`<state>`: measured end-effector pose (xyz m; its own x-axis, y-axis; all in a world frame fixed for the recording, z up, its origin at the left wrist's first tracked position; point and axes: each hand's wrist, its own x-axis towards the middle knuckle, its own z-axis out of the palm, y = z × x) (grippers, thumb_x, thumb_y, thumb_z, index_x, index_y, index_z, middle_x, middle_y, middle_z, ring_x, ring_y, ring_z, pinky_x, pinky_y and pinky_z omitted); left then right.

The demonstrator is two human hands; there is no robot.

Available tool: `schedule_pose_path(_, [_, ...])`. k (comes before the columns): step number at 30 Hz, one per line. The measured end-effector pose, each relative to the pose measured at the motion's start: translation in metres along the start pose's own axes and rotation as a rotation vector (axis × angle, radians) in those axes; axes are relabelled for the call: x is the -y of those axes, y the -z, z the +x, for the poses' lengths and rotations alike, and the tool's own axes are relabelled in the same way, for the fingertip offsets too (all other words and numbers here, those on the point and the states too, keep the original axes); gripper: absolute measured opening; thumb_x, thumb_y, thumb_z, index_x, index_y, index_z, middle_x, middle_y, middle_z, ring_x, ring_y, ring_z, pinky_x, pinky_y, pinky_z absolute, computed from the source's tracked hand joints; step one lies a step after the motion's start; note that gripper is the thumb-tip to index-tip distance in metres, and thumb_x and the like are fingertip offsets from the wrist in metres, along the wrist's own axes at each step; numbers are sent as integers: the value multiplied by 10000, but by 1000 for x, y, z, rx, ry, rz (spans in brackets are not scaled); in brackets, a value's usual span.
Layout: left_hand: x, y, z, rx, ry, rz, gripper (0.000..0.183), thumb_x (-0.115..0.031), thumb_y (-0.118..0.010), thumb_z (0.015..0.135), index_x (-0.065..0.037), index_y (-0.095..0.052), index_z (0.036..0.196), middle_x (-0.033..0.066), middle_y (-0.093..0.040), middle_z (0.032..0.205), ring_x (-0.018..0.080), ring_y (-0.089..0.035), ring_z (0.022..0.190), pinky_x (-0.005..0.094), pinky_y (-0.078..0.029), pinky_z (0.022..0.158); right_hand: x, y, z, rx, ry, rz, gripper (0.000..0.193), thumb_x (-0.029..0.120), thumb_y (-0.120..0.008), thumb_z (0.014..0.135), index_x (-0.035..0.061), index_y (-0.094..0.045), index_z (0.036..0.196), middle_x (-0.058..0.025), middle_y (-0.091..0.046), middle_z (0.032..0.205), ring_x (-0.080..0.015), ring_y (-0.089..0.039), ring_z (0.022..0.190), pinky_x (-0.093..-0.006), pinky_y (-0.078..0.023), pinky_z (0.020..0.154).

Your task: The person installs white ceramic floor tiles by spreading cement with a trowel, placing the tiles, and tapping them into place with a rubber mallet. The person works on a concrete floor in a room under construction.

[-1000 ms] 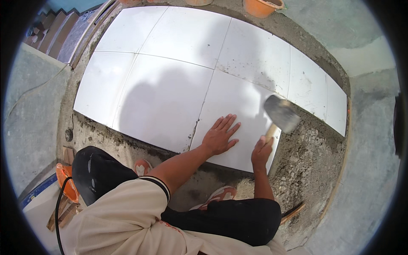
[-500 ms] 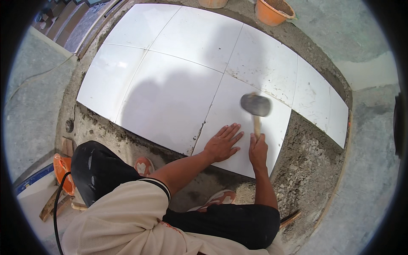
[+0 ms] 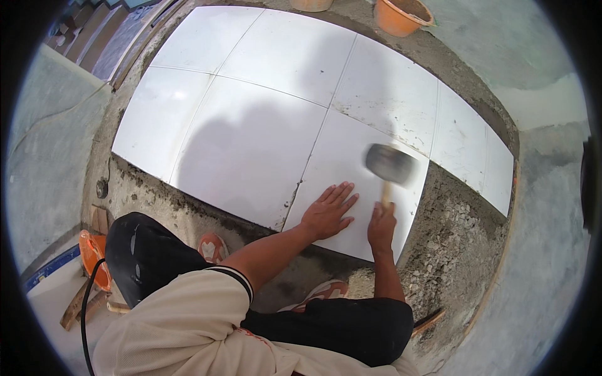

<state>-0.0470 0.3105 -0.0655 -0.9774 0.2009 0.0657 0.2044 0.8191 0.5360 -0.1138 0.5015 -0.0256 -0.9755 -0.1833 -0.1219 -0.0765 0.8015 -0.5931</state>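
My right hand point(image 3: 381, 230) is wrapped round the wooden handle of a rubber mallet point(image 3: 390, 164). The mallet's dark head is smeared by motion over the right part of a white floor tile point(image 3: 342, 147); whether it touches the tile I cannot tell. My left hand point(image 3: 329, 210) lies flat on the same tile, fingers stretched out, near its front edge. To the left, across a narrow joint marked with mortar crumbs, lies another white tile point(image 3: 251, 150), partly under a shadow. More white tiles point(image 3: 288, 47) adjoin them at the back.
Rough mortar and rubble point(image 3: 445, 244) lie right of the tile. An orange bucket point(image 3: 401, 17) stands at the far edge. Wood scraps point(image 3: 81, 304), an orange container point(image 3: 93, 254) and a black cable point(image 3: 83, 319) are at lower left. Grey walls point(image 3: 539, 250) rise at the sides.
The mallet head has shifted slightly to the right and nearer, with my right hand following a little. My left hand stays in place on the tile.
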Motion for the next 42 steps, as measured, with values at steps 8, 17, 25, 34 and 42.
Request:
schedule_pose_path(8, [-6,-9,7,-34,16,17,676,-446,-558,1055,-94,-426,1617,190,-323,1709,335,-273,1603,485,-206,1316,-15,0,-25,-195,-75,73,361,313,-535,1111,-48,-540,1111,-301,-694,844,-535,-694,805,-571,-521,681])
schedule_pose_path(17, [-14,-10,9,-22,8,86,669,-444,-570,1052,-94,-444,1608,190,-345,1697,335,-285,1594,501,-228,1300,-27,22,-41,-331,-250,99,373,326,-526,1120,-46,-514,1096,-318,-686,843,-548,-689,826,-572,-519,688])
schedule_pose_path(25, [-10,-7,8,-111,-25,45,623,-404,-598,1045,-87,-491,1571,185,-383,1675,331,-319,1576,485,-251,1289,-51,16,-62,-97,-314,-106,387,340,-536,1118,-41,-482,1162,-382,-676,945,-605,-644,977,-562,-530,733])
schedule_pose_path(34, [106,41,42,116,-40,390,705,-645,-350,1097,-263,-304,1688,87,-170,1778,248,-131,1645,433,-129,1356,-8,41,-125,-505,-31,770,350,318,-506,1134,60,-471,900,-12,-494,695,-102,-505,552,-241,-454,512])
schedule_pose_path(42, [117,35,41,60,-92,461,773,-755,-219,1053,-334,-222,1701,52,-168,1776,223,-120,1644,413,-144,1362,-65,-27,-171,-299,-63,-74,305,308,-452,1133,26,-564,1104,-76,-586,793,-196,-608,687,-304,-502,567])
